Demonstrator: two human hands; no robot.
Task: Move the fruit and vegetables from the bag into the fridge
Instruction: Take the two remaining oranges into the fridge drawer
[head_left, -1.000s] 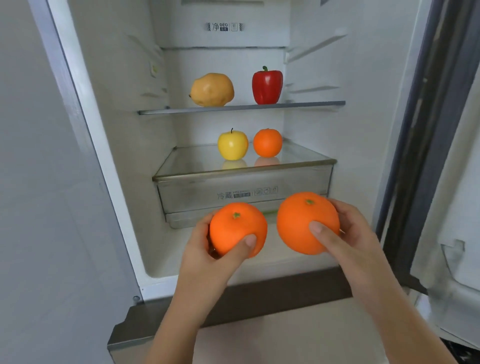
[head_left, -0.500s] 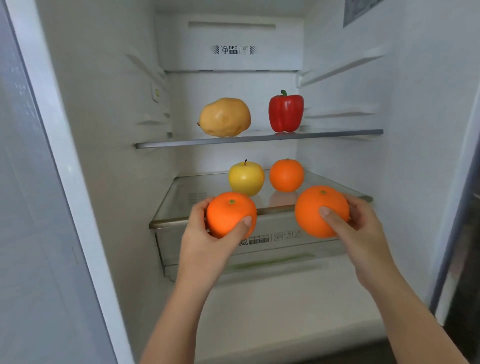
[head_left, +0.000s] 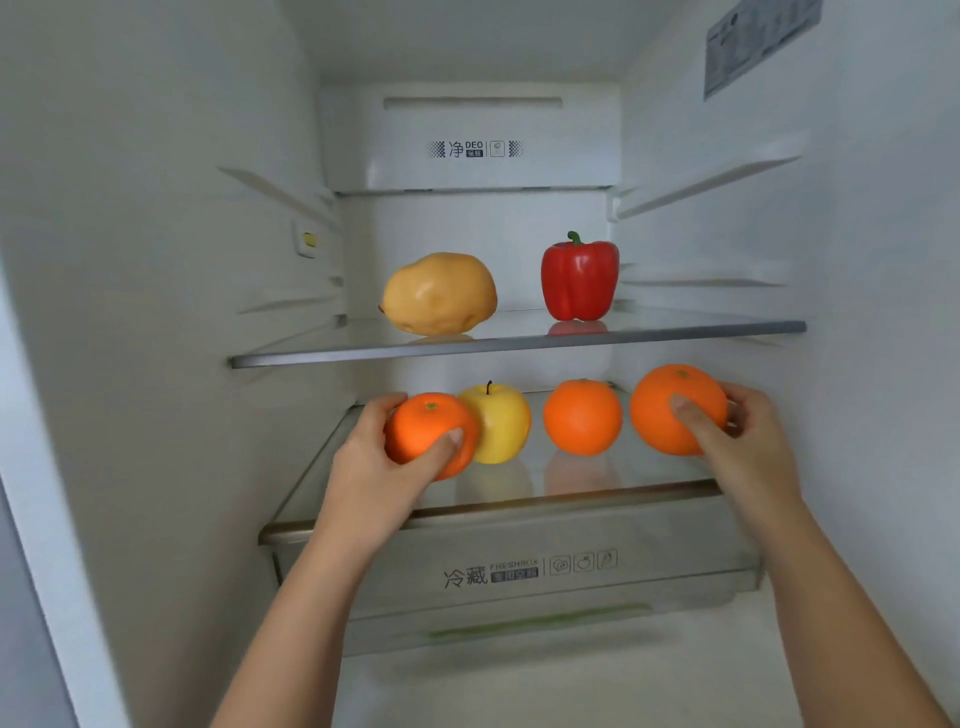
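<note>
The fridge stands open in front of me. My left hand (head_left: 374, 467) grips a small orange (head_left: 423, 431) just left of a yellow apple (head_left: 501, 423) over the lower glass shelf (head_left: 571, 501). My right hand (head_left: 743, 441) grips a larger orange (head_left: 670, 408) at the shelf's right side, beside a third orange (head_left: 583, 417) that rests on the glass. Whether the two held oranges touch the shelf, I cannot tell. On the upper shelf (head_left: 519, 343) sit a tan potato (head_left: 440, 293) and a red bell pepper (head_left: 580, 275). The bag is out of view.
Under the lower shelf is a translucent crisper drawer (head_left: 519, 571) with printed labels. White fridge walls close in on both sides, with bare shelf rails (head_left: 701, 184) above. A sticker (head_left: 761, 36) sits on the right wall near the top.
Both hands have carried their oranges up and forward, from in front of the drawer to over the lower shelf, flanking the apple and the resting orange. The camera has moved closer to the fridge.
</note>
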